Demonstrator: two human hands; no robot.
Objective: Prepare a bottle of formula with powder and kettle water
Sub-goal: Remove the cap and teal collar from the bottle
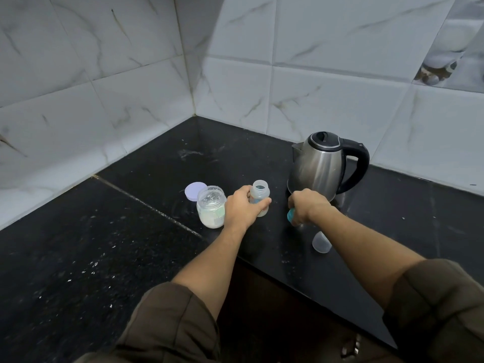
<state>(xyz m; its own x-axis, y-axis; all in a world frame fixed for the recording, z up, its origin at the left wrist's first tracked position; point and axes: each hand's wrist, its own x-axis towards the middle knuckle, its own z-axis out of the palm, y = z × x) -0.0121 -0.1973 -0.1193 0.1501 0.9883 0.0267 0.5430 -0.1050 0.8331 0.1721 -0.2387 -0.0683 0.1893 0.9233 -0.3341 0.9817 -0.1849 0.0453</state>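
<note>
The bottle (pixel 259 196) stands upright and uncapped mid-table, your left hand (pixel 242 206) gripping it; your right hand (pixel 305 206), holding the teal cap (pixel 290 214), sits nearer the kettle (pixel 320 167).

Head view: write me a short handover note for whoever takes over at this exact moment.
Left hand grips the open bottle, upright on the counter.
Right hand holds a teal piece, probably the bottle's ring; mostly hidden.
Powder jar is open, lid behind it. Kettle stands closed behind the right hand. Clear cap lies nearer.
Done: bottle and jar opened; something pale sits at the bottle's bottom.
Left: probably water, closing, mixing.
</note>
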